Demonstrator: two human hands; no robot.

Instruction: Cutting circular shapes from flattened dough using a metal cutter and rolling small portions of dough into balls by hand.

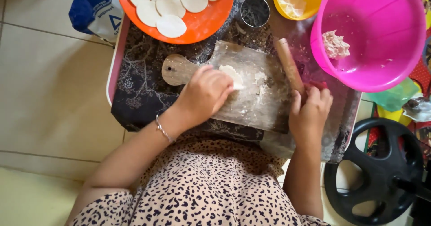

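The left hand (204, 93) presses flat, fingers together, on a dough piece (232, 74) atop the floured board (260, 95); at three o'clock, the right hand (310, 109) wraps its grip around the rolling pin (288, 64).

A crumpled blue-and-white bag (95, 10) with a printed label lies top left, beside the orange plate (204, 26).

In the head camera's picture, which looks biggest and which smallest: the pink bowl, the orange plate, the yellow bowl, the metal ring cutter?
1. pink bowl, clearly the largest.
2. orange plate, though the frame's top edge cuts it off, so its full size is unsure.
3. yellow bowl, also cut off at the top.
4. metal ring cutter, the smallest.
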